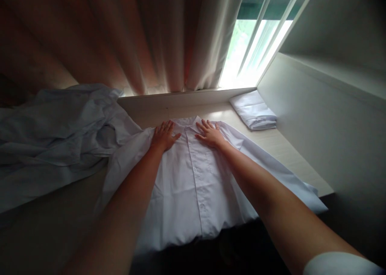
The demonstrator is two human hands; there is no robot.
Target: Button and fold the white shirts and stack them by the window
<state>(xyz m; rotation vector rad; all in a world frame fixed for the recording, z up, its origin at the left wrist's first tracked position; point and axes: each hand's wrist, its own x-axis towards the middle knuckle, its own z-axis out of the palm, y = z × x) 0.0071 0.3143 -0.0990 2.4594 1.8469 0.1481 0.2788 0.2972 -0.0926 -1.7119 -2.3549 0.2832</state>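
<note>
The shirt (187,186) runs from its collar (185,122) at frame centre down toward the bottom edge. Left hand (163,135) and right hand (210,134) lie open and flat, flanking the collar.

We tag this a home room: long curtain (150,37) at 12 o'clock, barred window (259,46) at 1 o'clock. Laundry on the table (280,146): white shirt (187,186), folded cloth (255,110).
</note>
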